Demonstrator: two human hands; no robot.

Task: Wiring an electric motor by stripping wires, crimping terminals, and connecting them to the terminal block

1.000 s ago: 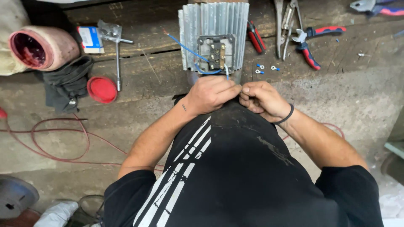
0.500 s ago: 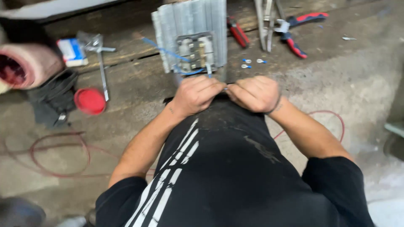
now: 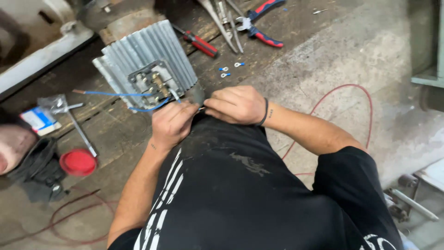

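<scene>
Left hand [image 3: 172, 124] and right hand [image 3: 237, 104] pinched a blue wire [image 3: 173, 95] end between them. Finned motor [image 3: 147, 65] sat just beyond, terminal box facing up for access.

Ribbed grey motor housing [image 3: 143, 55], tilted, open terminal box [image 3: 150, 85] facing up; blue wires [image 3: 115, 94] trail from its terminals, one blue wire [image 3: 175, 95] running toward the hands.

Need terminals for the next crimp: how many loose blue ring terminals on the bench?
3. Two lie side by side right of the finned motor housing; the third is just right of them. Others may be hidden under the hands.
</scene>
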